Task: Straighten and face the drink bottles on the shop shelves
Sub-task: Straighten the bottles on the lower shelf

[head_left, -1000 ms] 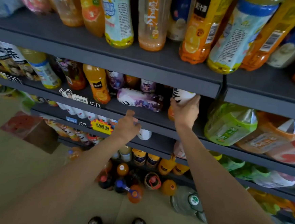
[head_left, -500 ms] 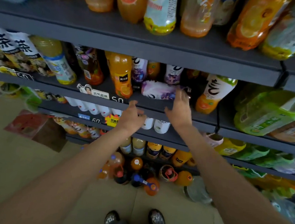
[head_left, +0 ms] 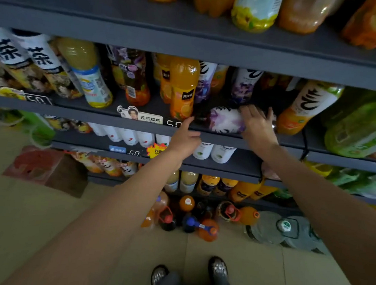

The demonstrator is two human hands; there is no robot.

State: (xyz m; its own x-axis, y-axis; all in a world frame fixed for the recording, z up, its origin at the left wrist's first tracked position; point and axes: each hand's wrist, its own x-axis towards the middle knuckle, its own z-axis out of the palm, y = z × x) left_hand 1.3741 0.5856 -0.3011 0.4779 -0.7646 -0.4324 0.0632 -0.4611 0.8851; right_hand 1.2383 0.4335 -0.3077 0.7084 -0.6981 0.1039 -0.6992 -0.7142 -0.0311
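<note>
I see the grey shop shelving (head_left: pixel 190 45) filling the upper two thirds of the frame, its boards running from the left edge to the right, with beige floor tiles (head_left: pixel 19 219) across the bottom. On the top board, along the upper edge, stand orange and yellow drink bottles cut off by the frame. On the second board, at far right, lies a big green bottle (head_left: pixel 359 128) tilted on its side; at far left stand two white tea bottles (head_left: pixel 38 61) with large black characters, leaning. Near the middle of that board stands an upright orange juice bottle (head_left: pixel 183 88) with a black label patch.

Just right of it, the purple-and-white bottle (head_left: pixel 226 120) lies on its side across the front of the board, centre of frame. My right hand (head_left: pixel 259 125) rests on the right part of this bottle, fingers spread and laid over it; I cannot tell whether they curl round it. Right of the hand an orange-bottomed white bottle (head_left: pixel 306 106) stands tilted.

My left hand (head_left: pixel 185 140) is at the board's front edge, below the juice bottle, forefinger stretched out, the other fingers relaxed, holding nothing.

A price tag (head_left: pixel 139 116) with a small cartoon figure sits on the edge left of that hand. My two shoes (head_left: pixel 217 268) show at bottom centre.
</note>
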